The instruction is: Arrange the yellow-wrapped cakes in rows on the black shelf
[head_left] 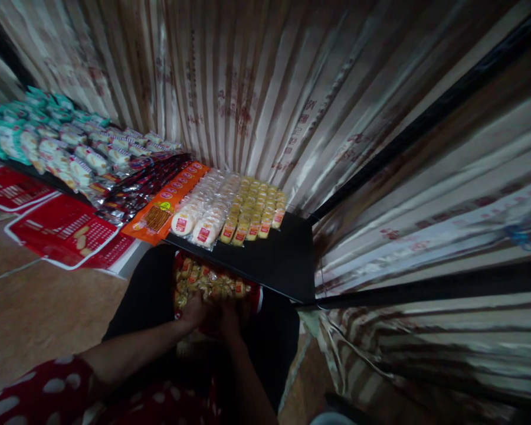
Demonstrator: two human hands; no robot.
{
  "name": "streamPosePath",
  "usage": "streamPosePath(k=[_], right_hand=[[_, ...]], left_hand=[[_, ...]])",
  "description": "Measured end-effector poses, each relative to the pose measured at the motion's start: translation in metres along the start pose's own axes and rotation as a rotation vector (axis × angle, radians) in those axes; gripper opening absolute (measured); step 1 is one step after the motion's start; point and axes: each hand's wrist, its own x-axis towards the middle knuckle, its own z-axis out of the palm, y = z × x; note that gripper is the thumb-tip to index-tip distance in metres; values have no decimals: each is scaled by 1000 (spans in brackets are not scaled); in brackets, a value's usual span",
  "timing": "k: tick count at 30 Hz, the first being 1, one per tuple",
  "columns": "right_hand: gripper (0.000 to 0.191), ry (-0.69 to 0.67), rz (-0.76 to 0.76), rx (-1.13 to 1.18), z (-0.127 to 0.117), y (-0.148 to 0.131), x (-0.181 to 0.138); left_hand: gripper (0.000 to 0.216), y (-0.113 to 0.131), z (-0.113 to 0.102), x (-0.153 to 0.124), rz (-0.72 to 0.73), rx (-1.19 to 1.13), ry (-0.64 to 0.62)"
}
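A red bag [259,300], open at the top, rests between my dark-trousered legs, filled with small gold-wrapped snack packets [212,286]. At its near side my left hand [193,311] is closed, its fingers down among the packets. What it grips is hidden. Close beside it, my right hand [230,319] reaches to the same bag; deep shadow covers its fingers. Just beyond the bag, rows of yellow-wrapped snacks [252,212] lie on a black shelf board [278,260]. Left of these are clear packs of round white crackers [203,227].
Further left along the board lie an orange snack pouch [163,203], dark shiny packets [135,186], white packets [88,156] and green packets [11,136]. Red printed bags [75,230] hang from the board's front. Pleated printed sheeting [248,88] and black bars [425,112] stand behind.
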Motion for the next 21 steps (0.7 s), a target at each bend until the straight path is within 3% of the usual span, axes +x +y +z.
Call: streamPosePath(k=[7,13,17,21], right_hand=[[23,54,-34,5,-21,-11,-12],[16,182,-97,56,-59,-23,-18],[21,304,-154,178,-92,-29,-20],[28,452,-117,300,-117,-31,-17]], left_hand=[[36,3,-4,4,34,-148,21],[52,42,-30,-20,41,-530,-155],[60,70,-46,-35,107,-653,-211],[51,92,-52,-45,172,-765,-284]])
